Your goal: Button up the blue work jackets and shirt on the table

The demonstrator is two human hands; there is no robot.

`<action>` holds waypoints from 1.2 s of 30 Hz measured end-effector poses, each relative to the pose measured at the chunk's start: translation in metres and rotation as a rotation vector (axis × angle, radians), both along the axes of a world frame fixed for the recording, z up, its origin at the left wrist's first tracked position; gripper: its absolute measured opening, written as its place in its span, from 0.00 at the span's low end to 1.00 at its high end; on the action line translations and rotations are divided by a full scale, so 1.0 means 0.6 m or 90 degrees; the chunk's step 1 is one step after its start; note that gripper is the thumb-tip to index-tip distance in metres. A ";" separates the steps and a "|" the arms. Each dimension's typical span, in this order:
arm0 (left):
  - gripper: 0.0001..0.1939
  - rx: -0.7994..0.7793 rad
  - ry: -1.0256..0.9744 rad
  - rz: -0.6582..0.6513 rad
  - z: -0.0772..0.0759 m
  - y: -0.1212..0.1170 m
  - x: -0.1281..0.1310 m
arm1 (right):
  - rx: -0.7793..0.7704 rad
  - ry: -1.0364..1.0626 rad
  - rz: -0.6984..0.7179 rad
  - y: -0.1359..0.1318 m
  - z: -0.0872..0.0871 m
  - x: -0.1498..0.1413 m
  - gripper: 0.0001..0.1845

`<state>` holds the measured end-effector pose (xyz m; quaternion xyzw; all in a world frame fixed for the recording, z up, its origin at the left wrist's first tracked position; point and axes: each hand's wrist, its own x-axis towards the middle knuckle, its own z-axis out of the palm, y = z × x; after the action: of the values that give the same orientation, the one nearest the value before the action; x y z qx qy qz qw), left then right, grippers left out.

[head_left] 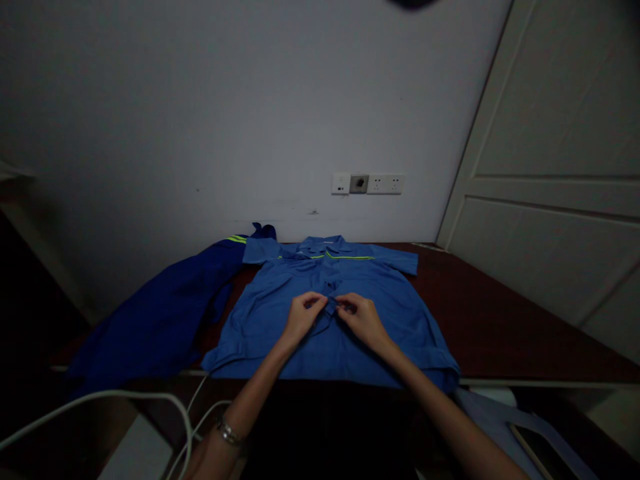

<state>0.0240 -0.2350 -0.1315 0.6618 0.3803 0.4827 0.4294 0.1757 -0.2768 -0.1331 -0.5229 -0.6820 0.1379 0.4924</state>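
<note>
A light blue short-sleeved work shirt [390, 313] with a thin yellow-green stripe across the chest lies spread on the table, its collar toward the wall. Over the middle of its front placket, my left hand [306, 312] pinches the cloth edge between thumb and fingers. Close beside it on the right, my right hand [361, 315] also has its fingers closed on the placket. The bit of cloth between the two hands is lifted a little. Whether a button sits in the fingers is too dark and small to make out.
A darker blue garment [160, 313] with yellow-green stripes lies left of the shirt, hanging over the front edge. The dark red table [480, 313] runs to a pale door [555, 253]. Wall sockets [385, 184] sit above. White cable [125, 395] loops lower left; a phone [543, 450] lies lower right.
</note>
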 end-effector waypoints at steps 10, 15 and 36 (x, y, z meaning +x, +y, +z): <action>0.12 -0.010 0.038 -0.001 -0.013 0.003 0.003 | -0.068 0.076 0.044 0.015 -0.006 0.014 0.15; 0.10 -0.041 0.022 -0.013 -0.014 0.007 0.010 | -0.064 0.064 0.029 0.009 0.000 0.012 0.13; 0.19 -0.070 -0.238 0.172 0.144 0.130 -0.079 | -0.037 -0.210 -0.049 0.088 0.151 0.143 0.18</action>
<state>-0.0235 -0.1572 -0.0450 0.4797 0.4047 0.6287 0.4591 0.2613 -0.2238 -0.0427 -0.5779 -0.7289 0.0507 0.3635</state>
